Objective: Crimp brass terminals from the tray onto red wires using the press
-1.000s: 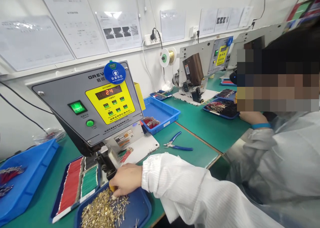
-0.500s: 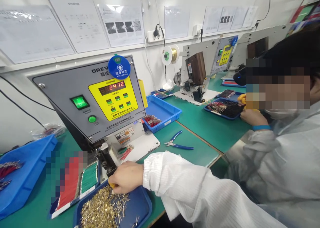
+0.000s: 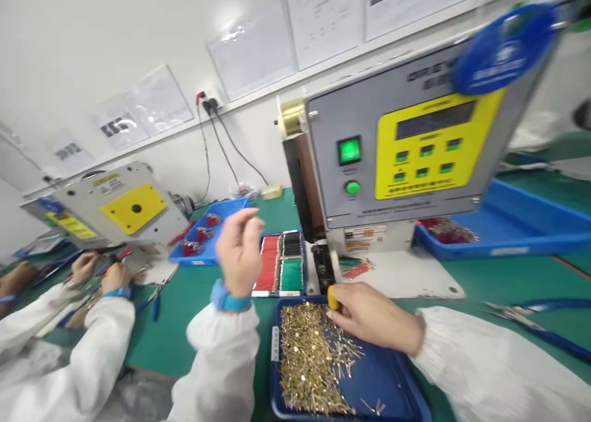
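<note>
Gold-coloured metal pins [image 3: 307, 366] lie heaped in the left part of a dark blue tray [image 3: 376, 379] on the green surface [image 3: 157, 348]. Over the tray's far edge, the right hand [image 3: 369, 314] has its fingers drawn together just beside the machine [image 3: 360, 200]; whether they grip a pin cannot be told. The left hand [image 3: 237, 255], raised and blurred with bent fingers, is near red, black and green wires [image 3: 268, 265]; its grip is unclear.
</note>
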The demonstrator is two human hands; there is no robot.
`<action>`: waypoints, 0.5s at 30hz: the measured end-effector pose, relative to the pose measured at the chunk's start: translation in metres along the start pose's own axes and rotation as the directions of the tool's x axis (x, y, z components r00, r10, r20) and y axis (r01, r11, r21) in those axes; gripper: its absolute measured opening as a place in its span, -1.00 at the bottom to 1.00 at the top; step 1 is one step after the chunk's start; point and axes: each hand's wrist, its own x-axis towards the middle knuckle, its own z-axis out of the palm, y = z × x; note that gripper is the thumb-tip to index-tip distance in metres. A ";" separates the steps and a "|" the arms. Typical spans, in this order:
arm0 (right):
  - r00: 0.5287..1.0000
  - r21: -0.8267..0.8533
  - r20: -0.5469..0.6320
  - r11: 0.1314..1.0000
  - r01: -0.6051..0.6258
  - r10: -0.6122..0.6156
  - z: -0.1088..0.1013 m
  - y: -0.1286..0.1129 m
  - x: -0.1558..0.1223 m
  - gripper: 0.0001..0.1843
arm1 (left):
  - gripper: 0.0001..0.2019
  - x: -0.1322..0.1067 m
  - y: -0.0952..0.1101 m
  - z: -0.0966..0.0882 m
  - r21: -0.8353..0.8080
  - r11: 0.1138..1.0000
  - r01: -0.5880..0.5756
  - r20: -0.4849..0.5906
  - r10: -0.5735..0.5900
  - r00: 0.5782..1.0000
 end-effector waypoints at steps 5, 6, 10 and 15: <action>0.997 -0.006 0.060 0.999 -0.048 0.048 0.005 -0.002 -0.002 -0.85 | -0.79 -0.007 -0.066 0.042 0.153 0.948 0.280 0.385 -0.318 0.866; 0.995 -0.010 0.076 0.998 -0.063 0.064 0.006 -0.002 -0.001 -0.84 | -0.78 -0.010 -0.078 0.049 0.222 0.926 0.304 0.428 -0.373 0.824; 0.987 -0.013 0.127 0.995 -0.095 0.096 0.006 -0.001 0.001 -0.83 | -0.74 -0.028 -0.109 0.055 0.514 0.826 0.232 0.480 -0.502 0.720; 0.992 0.046 0.117 0.997 -0.062 0.056 0.008 0.007 0.001 -0.84 | -0.83 -0.040 -0.127 0.040 0.615 0.770 0.168 0.505 -0.549 0.666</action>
